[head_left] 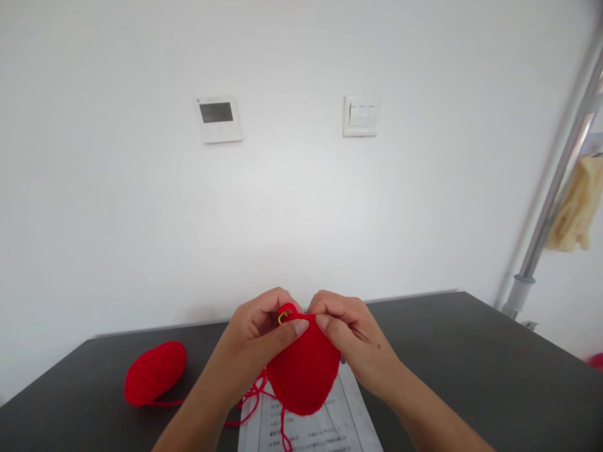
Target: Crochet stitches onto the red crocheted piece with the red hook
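Observation:
A rounded red knitted piece [306, 370] hangs between my two hands above the dark table. My left hand [266, 329] pinches its top edge at the left, thumb in front. Beside that thumb a small yellow ring or clip [282, 317] sits at the red loop. At the right part of the same edge, my right hand [346, 326] grips the piece between thumb and fingers. Loose red yarn [254, 395] trails below my left hand. A ball of red yarn [156, 373] lies on the table at the left, with its strand running toward my left forearm.
Under the knitted piece, a printed paper sheet [348, 408] lies on the dark table [452, 358]. The white wall behind carries a panel [220, 120] and switches [361, 117]. A metal pole [551, 201] and a cream cloth [575, 207] are at the right.

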`<state>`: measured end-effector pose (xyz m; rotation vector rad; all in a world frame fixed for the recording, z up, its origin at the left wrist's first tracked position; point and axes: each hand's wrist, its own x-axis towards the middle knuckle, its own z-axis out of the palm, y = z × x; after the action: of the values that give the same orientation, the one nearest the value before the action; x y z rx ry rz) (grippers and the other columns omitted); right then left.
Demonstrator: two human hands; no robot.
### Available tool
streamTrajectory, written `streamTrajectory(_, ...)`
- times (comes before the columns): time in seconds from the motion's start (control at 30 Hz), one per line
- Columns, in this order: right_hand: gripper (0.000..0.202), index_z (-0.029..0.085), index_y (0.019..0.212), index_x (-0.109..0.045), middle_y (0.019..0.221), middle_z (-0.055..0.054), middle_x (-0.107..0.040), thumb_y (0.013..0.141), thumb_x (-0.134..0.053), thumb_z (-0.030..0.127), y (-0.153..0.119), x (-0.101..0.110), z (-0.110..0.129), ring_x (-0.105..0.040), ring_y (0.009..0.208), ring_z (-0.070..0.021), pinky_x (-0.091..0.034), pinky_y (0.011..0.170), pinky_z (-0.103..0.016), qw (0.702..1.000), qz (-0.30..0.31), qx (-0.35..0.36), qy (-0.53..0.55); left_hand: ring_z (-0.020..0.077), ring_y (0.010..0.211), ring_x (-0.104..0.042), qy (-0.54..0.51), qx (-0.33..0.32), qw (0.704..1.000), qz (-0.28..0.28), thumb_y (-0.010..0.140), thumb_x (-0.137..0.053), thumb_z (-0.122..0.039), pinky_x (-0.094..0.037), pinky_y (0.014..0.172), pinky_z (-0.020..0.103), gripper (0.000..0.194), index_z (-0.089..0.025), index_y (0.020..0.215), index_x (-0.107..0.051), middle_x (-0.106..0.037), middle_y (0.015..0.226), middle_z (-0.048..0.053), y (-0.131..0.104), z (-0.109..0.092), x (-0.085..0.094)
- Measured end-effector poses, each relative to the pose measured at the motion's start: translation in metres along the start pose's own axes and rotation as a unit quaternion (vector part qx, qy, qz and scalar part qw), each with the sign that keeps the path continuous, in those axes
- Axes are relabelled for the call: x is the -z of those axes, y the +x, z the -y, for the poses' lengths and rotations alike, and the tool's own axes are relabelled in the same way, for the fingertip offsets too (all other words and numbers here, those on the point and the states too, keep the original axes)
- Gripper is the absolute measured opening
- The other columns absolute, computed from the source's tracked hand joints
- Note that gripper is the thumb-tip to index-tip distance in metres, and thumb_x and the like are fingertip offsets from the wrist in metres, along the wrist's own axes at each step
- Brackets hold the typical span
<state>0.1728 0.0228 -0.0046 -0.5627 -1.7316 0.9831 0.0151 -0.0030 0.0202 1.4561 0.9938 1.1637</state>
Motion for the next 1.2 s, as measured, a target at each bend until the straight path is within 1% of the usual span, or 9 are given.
streamTrajectory(0.2, 0.018, 0.019, 0.063, -0.046, 0.055, 0.006, -0.04, 0.08, -0.04, 0.016, 0.0, 0.001, 0.001, -0.033, 0.049, -0.0073, -0.027, 0.045, -0.02, 1.0, 0.008, -0.001, -0.008, 0.0065, 0.049, -0.037, 0.023, -0.011, 0.999, 0.033, 0.077, -0.066, -0.031, -0.026, 0.046, 0.018, 0.022, -0.018, 0.068, -0.052, -0.047, 0.055, -0.007, 0.005, 0.004, 0.005)
streamTrajectory(0.27, 0.018, 0.019, 0.063, -0.046, 0.056, 0.006, -0.04, 0.08, -0.04, 0.016, 0.0, 0.002, 0.002, -0.034, 0.05, -0.0076, -0.027, 0.046, -0.02, 1.0, 0.011, 0.004, -0.012, 0.0068, 0.049, -0.037, 0.028, -0.009, 0.999, 0.035, 0.077, -0.066, -0.032, -0.026, 0.046, 0.018, 0.021, -0.018, 0.068, -0.052, -0.047, 0.055, -0.007, 0.005, 0.004, 0.005)
streamTrajectory(0.53, 0.017, 0.019, 0.061, -0.045, 0.056, 0.005, -0.039, 0.078, -0.043, 0.015, 0.001, 0.001, 0.004, -0.033, 0.052, -0.0083, -0.027, 0.048, -0.021, 1.0, 0.001, 0.002, -0.029, 0.0074, 0.049, -0.037, 0.036, 0.002, 0.999, -0.013, 0.074, -0.067, -0.031, -0.025, 0.046, 0.018, 0.021, -0.018, 0.065, -0.053, -0.046, 0.054, -0.007, 0.0, -0.003, -0.002)
streamTrajectory(0.6, 0.018, 0.019, 0.061, -0.045, 0.055, 0.005, -0.039, 0.078, -0.043, 0.014, 0.001, 0.0, 0.003, -0.034, 0.051, -0.0084, -0.027, 0.047, -0.021, 0.999, -0.005, 0.0, -0.032, 0.0074, 0.049, -0.037, 0.031, 0.003, 1.0, 0.003, 0.074, -0.068, -0.031, -0.026, 0.046, 0.018, 0.021, -0.018, 0.066, -0.053, -0.046, 0.054, -0.007, 0.002, -0.002, 0.0)
streamTrajectory(0.7, 0.017, 0.019, 0.061, -0.046, 0.055, 0.005, -0.041, 0.078, -0.043, 0.014, 0.001, -0.001, 0.001, -0.036, 0.051, -0.0084, -0.028, 0.047, -0.021, 0.999, -0.014, 0.003, -0.03, 0.0076, 0.049, -0.039, 0.005, 0.004, 0.999, 0.044, 0.074, -0.069, -0.03, -0.028, 0.047, 0.018, 0.02, -0.018, 0.068, -0.054, -0.048, 0.055, -0.006, 0.005, 0.002, 0.004)
streamTrajectory(0.77, 0.017, 0.019, 0.062, -0.046, 0.056, 0.005, -0.042, 0.078, -0.043, 0.015, 0.001, -0.001, -0.001, -0.036, 0.05, -0.0081, -0.028, 0.047, -0.021, 1.0, -0.015, 0.004, -0.025, 0.0076, 0.05, -0.04, -0.013, 0.003, 0.998, 0.056, 0.074, -0.069, -0.029, -0.029, 0.047, 0.018, 0.019, -0.018, 0.069, -0.054, -0.05, 0.056, -0.006, 0.006, 0.005, 0.007)
streamTrajectory(0.9, 0.018, 0.019, 0.062, -0.046, 0.054, 0.006, -0.04, 0.079, -0.043, 0.016, 0.0, 0.0, 0.0, -0.034, 0.048, -0.0076, -0.028, 0.047, -0.021, 1.0, -0.008, 0.001, -0.016, 0.0068, 0.049, -0.039, -0.027, -0.002, 0.998, 0.055, 0.075, -0.068, -0.027, -0.028, 0.047, 0.017, 0.018, -0.018, 0.069, -0.053, -0.05, 0.056, -0.006, 0.006, 0.008, 0.008)
streamTrajectory(1.03, 0.018, 0.019, 0.062, -0.046, 0.054, 0.006, -0.04, 0.08, -0.044, 0.016, 0.0, 0.001, 0.003, -0.034, 0.049, -0.0077, -0.029, 0.048, -0.021, 1.0, -0.002, -0.002, -0.018, 0.007, 0.05, -0.038, -0.011, 0.001, 0.999, 0.048, 0.076, -0.066, -0.027, -0.027, 0.047, 0.018, 0.018, -0.018, 0.069, -0.052, -0.049, 0.056, -0.007, 0.005, 0.006, 0.005)
streamTrajectory(1.2, 0.018, 0.019, 0.061, -0.045, 0.055, 0.006, -0.04, 0.079, -0.045, 0.017, 0.001, 0.001, 0.004, -0.035, 0.051, -0.0081, -0.028, 0.048, -0.021, 0.999, -0.001, -0.008, -0.031, 0.0071, 0.051, -0.038, -0.002, 0.006, 1.0, 0.008, 0.071, -0.069, -0.024, -0.028, 0.049, 0.019, 0.019, -0.018, 0.065, -0.052, -0.047, 0.055, -0.007, 0.001, -0.002, -0.002)
